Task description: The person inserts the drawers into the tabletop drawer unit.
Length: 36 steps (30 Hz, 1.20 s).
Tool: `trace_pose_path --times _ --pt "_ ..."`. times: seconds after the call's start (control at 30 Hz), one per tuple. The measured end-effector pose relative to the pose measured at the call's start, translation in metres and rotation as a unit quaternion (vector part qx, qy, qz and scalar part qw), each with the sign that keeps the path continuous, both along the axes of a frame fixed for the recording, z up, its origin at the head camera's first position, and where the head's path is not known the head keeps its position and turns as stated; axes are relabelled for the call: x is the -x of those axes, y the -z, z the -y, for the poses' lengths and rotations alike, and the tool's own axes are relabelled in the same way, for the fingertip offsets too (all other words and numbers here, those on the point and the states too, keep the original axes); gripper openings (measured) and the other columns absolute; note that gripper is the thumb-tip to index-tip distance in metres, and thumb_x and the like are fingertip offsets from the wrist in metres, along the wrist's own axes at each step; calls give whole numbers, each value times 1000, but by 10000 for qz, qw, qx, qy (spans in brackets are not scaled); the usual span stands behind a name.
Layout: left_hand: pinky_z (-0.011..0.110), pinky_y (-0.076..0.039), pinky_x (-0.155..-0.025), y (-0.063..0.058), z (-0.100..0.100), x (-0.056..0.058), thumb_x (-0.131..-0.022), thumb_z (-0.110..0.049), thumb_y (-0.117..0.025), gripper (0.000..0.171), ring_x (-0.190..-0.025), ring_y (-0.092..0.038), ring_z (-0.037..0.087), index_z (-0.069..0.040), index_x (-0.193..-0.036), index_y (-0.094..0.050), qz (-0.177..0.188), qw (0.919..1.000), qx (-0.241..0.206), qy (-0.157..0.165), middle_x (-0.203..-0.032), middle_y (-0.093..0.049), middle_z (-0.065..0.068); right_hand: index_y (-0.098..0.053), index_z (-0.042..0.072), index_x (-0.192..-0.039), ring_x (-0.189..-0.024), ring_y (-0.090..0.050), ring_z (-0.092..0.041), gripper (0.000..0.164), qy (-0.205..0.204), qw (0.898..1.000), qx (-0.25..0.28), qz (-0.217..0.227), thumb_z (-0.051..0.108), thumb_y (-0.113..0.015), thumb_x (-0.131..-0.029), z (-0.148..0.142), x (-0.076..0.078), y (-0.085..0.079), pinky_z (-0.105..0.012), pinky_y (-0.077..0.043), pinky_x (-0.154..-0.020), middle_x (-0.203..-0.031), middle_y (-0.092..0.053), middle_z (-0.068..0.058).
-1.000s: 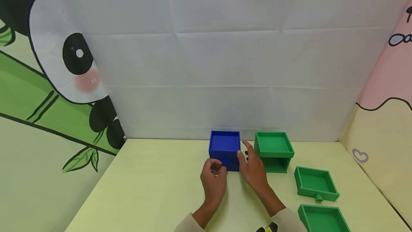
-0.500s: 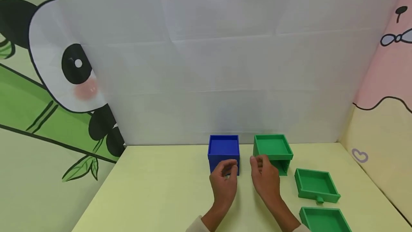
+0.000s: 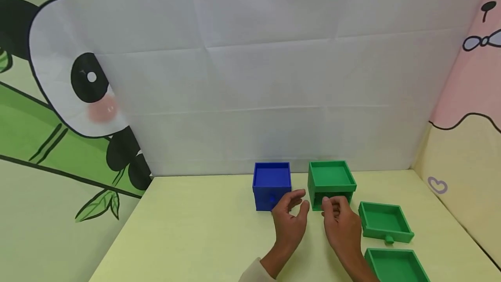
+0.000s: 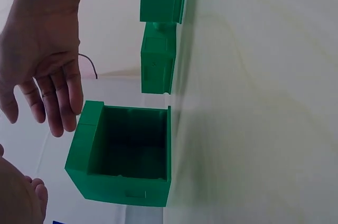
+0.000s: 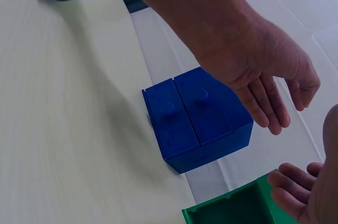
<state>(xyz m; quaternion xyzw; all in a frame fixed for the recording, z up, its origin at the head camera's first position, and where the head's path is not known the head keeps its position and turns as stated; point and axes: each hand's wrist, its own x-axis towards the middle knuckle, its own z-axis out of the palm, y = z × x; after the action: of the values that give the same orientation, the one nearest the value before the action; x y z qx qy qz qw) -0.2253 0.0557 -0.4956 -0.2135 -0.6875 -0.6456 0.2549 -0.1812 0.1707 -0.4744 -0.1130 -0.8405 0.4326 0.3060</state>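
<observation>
A small blue cabinet (image 3: 272,186) stands at the back of the table; the right wrist view shows two drawer fronts with round knobs shut in it. To its right is a green cabinet (image 3: 332,175) whose front is a bare hollow. My left hand (image 3: 290,219) hovers before the gap between both cabinets, thumb and fingers apart, holding nothing. Before the green cabinet is my right hand (image 3: 342,225), its fingers loosely bent and free of any object. Two green drawers, one at mid-right (image 3: 385,221) and a nearer drawer (image 3: 397,266), lie on the table.
The pale yellow table (image 3: 188,229) meets a white sheet (image 3: 235,77) behind the cabinets. A panda-print panel (image 3: 62,112) borders the left side, and a pink and cream panel (image 3: 465,99) the right.
Both hands have moved right, from the front of the blue cabinet to before the gap and the green cabinet. My left hand has left the blue front. The cabinets and drawers stay put.
</observation>
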Motion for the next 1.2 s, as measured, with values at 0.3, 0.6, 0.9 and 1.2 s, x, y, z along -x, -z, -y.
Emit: trace_pose_path --times 0.3,0.6,0.9,1.2 --pt "40 -54 -93 5 -19 -1 -90 -1 -67 30 -109 -65 25 -17 -117 -66 477 9987 -194 54 -115 -67 -3 -64 7 -97 -72 -72 -20 18 64 9999 90 -73 24 -57 -102 -5 -15 6 -28 -52 -66 -80 -73 0" --pt "42 -49 -100 3 -40 -1 -95 -14 -65 31 -119 -62 26 -7 -125 -62 1327 9902 -423 48 -125 -66 9 -64 8 -96 -66 -69 -10 15 262 9996 128 -50 21 -58 -101 -21 -26 17 -17 -46 -62 -80 -73 0" --pt "47 -43 -106 3 -54 9 -95 -16 -63 38 -129 -54 21 -12 -133 -60 1593 9852 -603 -170 -134 -61 0 -62 6 -101 -66 -67 -3 23 589 9940 598 708 27 -54 -103 -30 -49 25 -11 -47 -60 -89 -74 -7" --pt "58 -33 -110 10 -58 38 -97 -35 -60 51 -143 -35 33 -28 -146 -48 2077 9774 -236 313 -153 -42 -2 -62 5 -99 -62 -67 -6 16 888 9923 606 612 20 -58 -102 -33 -69 28 -14 -45 -54 -91 -74 -12"
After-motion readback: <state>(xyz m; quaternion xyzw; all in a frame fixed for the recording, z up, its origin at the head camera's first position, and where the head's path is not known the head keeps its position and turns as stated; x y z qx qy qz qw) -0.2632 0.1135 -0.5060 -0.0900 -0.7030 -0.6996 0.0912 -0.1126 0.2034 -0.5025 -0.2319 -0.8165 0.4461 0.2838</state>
